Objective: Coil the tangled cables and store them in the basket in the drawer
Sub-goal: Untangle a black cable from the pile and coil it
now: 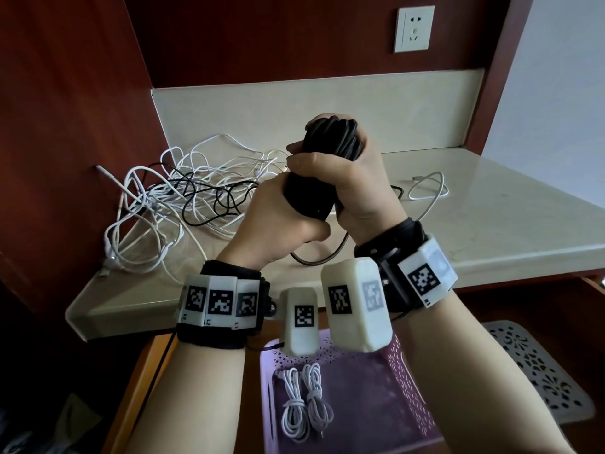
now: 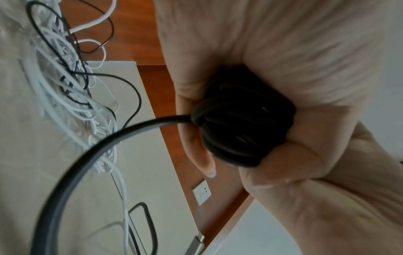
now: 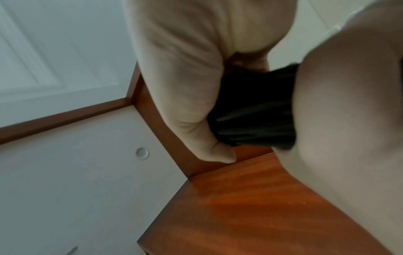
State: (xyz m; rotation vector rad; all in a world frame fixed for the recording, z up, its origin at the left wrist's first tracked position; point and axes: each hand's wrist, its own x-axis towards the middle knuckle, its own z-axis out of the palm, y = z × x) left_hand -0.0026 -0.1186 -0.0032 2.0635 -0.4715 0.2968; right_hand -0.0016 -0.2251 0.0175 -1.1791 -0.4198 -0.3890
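Both hands gripping thick black rubbery cable coil, white cable tangle behind

A white wall socket sat at one o'clock on the dark red-brown wood back panel. Below it, a pale stone counter with a low upstand filled the middle and ran off toward three o'clock. At five o'clock, a white perforated tray with cut-out floral patterning lay beneath the counter's front edge.
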